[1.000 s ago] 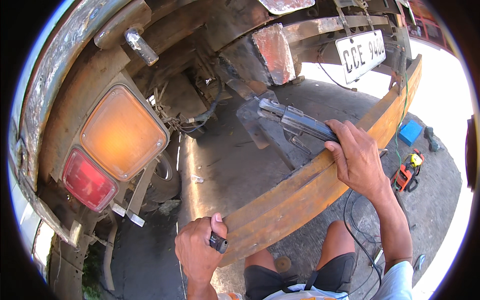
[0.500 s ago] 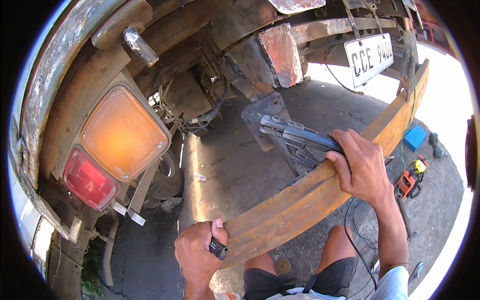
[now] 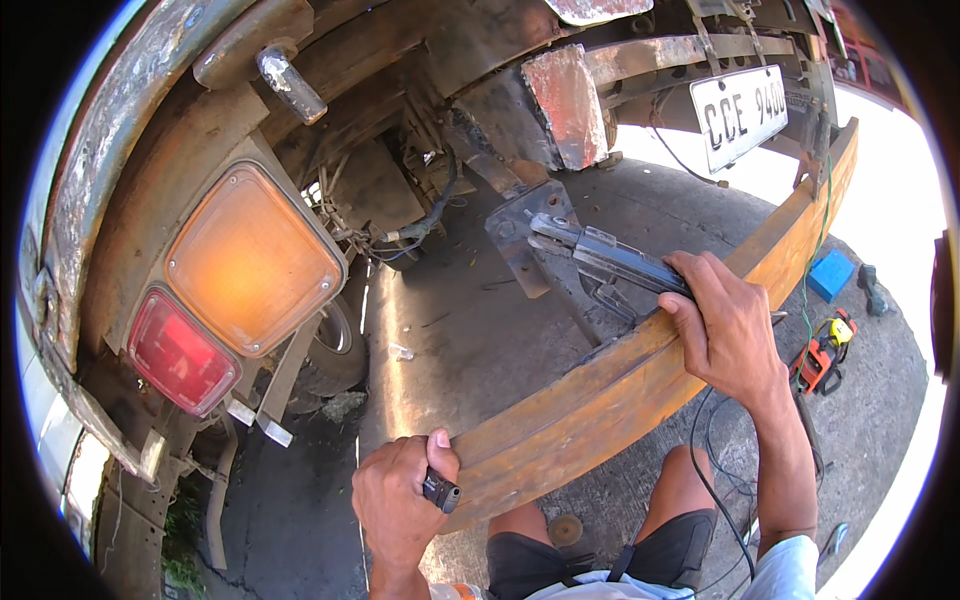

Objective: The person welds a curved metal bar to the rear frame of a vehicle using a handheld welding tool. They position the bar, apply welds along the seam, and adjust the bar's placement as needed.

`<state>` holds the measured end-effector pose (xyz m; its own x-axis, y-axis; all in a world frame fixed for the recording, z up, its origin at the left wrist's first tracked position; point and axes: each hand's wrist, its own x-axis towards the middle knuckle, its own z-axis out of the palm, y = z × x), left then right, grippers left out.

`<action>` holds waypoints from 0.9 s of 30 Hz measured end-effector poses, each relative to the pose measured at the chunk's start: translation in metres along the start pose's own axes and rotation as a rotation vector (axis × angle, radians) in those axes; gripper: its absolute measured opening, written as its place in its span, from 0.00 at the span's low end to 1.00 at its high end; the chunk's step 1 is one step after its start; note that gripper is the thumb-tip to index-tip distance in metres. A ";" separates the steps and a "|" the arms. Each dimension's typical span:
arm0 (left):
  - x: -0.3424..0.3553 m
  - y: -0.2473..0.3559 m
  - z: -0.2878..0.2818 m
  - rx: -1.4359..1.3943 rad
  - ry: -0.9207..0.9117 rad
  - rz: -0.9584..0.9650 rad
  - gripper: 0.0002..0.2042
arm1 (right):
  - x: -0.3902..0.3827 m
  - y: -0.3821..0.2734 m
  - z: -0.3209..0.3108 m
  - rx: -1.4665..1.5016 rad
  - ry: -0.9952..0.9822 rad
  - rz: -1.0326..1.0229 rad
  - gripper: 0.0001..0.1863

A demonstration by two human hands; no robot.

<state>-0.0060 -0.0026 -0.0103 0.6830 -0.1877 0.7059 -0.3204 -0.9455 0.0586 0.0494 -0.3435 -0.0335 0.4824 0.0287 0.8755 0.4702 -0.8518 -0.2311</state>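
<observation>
Right of centre, the right hand [image 3: 735,320] held the pliers [image 3: 622,260] in a closed grip at their rear, perhaps for leverage. Lower left, the left hand [image 3: 395,495] curled round a black tool [image 3: 441,492] by the beam [image 3: 565,430].

Beam [image 3: 560,440] mottled rust-brown; clamp [image 3: 620,252] seemingly dark grey; large lamp [image 3: 253,262] amber; box [image 3: 830,276] blue.

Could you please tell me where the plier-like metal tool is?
In the head view, right of centre: the plier-like metal tool is in the right hand, its far end by the metal plate.
</observation>
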 end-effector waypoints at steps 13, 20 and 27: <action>0.001 0.002 -0.001 0.028 -0.017 -0.021 0.17 | 0.000 0.000 0.002 0.001 0.005 0.033 0.17; 0.000 0.000 0.000 0.023 -0.022 -0.021 0.16 | 0.005 -0.011 -0.003 0.069 0.039 0.032 0.18; 0.000 -0.002 0.003 -0.012 0.016 -0.009 0.16 | 0.056 -0.060 -0.007 -0.019 -0.027 -0.102 0.18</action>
<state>-0.0035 -0.0015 -0.0128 0.6753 -0.1744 0.7166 -0.3217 -0.9440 0.0735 0.0431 -0.2947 0.0320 0.4526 0.1300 0.8822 0.5040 -0.8534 -0.1328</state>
